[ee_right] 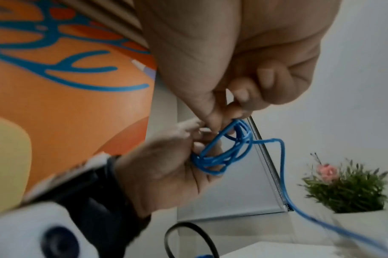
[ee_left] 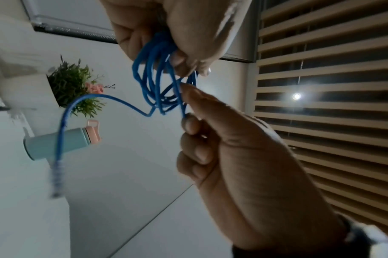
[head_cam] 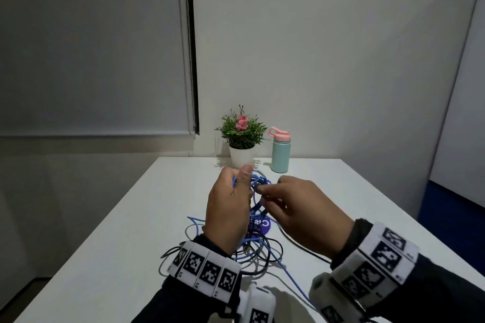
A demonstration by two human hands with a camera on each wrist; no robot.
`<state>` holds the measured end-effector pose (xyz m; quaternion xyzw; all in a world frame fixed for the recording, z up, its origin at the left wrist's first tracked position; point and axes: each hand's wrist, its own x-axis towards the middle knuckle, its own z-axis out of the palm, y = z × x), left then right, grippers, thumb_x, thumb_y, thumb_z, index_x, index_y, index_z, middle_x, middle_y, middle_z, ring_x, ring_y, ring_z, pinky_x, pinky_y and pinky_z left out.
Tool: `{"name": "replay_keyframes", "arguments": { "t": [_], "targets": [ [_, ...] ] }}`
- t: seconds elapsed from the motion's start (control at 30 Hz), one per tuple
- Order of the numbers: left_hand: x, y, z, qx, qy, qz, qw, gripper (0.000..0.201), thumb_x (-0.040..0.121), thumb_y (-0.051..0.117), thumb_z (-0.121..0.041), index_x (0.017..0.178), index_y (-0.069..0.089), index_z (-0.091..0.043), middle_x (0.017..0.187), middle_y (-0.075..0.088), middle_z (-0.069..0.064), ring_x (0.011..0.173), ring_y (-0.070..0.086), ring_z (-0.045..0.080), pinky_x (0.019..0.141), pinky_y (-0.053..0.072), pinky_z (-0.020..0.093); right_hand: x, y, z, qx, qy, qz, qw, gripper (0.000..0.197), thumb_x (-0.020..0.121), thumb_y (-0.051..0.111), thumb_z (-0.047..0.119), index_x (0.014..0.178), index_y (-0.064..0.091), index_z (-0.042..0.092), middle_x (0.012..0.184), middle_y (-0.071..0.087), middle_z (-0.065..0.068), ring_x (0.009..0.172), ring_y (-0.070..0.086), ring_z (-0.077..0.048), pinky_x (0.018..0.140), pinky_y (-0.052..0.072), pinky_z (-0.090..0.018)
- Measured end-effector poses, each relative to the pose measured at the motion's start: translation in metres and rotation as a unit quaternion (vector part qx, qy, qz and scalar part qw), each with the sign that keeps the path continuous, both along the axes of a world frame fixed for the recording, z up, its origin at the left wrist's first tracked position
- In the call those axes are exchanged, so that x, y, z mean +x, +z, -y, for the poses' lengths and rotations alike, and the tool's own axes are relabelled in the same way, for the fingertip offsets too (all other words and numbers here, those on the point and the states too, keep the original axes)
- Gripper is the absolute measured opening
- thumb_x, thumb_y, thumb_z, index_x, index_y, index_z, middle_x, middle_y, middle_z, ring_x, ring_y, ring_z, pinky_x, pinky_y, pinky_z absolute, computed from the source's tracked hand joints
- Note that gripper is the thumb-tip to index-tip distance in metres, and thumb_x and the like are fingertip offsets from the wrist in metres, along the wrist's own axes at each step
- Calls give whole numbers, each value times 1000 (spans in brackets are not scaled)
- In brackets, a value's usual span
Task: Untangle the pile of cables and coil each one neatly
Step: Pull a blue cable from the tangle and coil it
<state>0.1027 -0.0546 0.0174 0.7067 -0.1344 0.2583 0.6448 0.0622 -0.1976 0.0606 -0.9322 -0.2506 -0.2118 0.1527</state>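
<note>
A blue cable (head_cam: 258, 183) is partly wound into a small coil (ee_left: 154, 82) held up above the table between both hands. My left hand (head_cam: 228, 207) grips one side of the loops, thumb up, and pinches a strand (ee_left: 182, 106). My right hand (head_cam: 299, 208) pinches the other side of the coil (ee_right: 224, 153) with its fingertips. One free blue end with a clear plug (ee_left: 55, 176) hangs loose. The rest of the blue cable runs down into a tangle with black cables (head_cam: 258, 252) on the white table (head_cam: 131, 244) beneath my wrists.
A potted plant (head_cam: 241, 133) and a mint bottle with a pink lid (head_cam: 280, 152) stand at the table's far edge. A round purple sticker (head_cam: 263, 224) lies under the cables. One black cable (head_cam: 304, 248) trails toward the right.
</note>
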Motion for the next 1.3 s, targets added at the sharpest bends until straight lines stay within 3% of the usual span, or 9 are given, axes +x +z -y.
{"name": "replay_keyframes", "arguments": {
  "t": [0.17,0.37,0.5,0.67,0.83,0.93,1.0,1.1,1.3],
  "targets": [
    [3,-2,2,-97,-171,-63,978,60,90,55,-58,99,52,1,62,52,-1,53,44,12,46,37,20,16,-10,3,187,10,-85,979,13,87,66,28,78,72,21,78,55,5,71,48,-10,67,34,-31],
    [5,1,-10,52,-168,-24,984,36,101,48,-50,87,60,-19,60,42,-8,51,37,9,46,38,20,11,-24,10,517,115,-305,792,14,75,59,34,69,64,22,73,53,3,73,47,-12,80,39,-38],
    [-1,1,-10,168,-112,10,979,32,102,48,-45,83,55,-21,57,44,-10,50,40,12,48,40,31,12,-27,26,482,136,-292,815,29,85,62,33,71,59,8,78,55,-10,80,50,-18,90,41,-45],
    [-9,2,-7,366,26,55,929,28,105,36,-47,87,47,-28,57,51,-6,57,49,13,58,40,36,12,-35,24,446,48,-248,858,31,88,62,26,58,58,19,61,55,3,57,46,-6,64,37,-29],
    [-9,19,-16,423,123,71,895,42,97,19,-61,92,44,-28,63,49,-6,68,55,30,61,44,42,7,-21,21,497,141,-279,810,28,94,60,26,68,66,15,65,66,-5,66,63,-17,80,47,-36],
    [-7,29,-22,393,151,49,906,38,100,22,-58,88,41,-27,67,57,-6,65,54,24,60,43,42,12,-5,29,513,181,-282,790,22,92,64,21,88,65,-1,64,55,-8,49,52,-20,65,49,-33],
    [-6,32,-23,316,114,12,942,37,105,31,-48,85,44,-19,67,56,-1,61,49,23,59,42,46,17,1,38,527,206,-277,777,21,89,68,19,93,65,-1,52,38,-1,41,32,-13,44,38,-25],
    [-13,34,-20,142,-65,-60,986,38,105,41,-45,75,47,-22,61,38,-7,53,32,14,47,32,30,25,3,53,518,188,-198,811,14,90,67,23,96,73,12,50,34,10,44,23,-11,41,24,-21],
    [-19,31,-2,65,-283,-74,954,11,65,61,-19,72,56,-25,61,41,-5,47,33,6,44,33,15,41,-18,50,555,163,-234,782,16,91,65,22,93,72,8,52,31,5,44,21,-12,41,21,-20]
  ]
}}
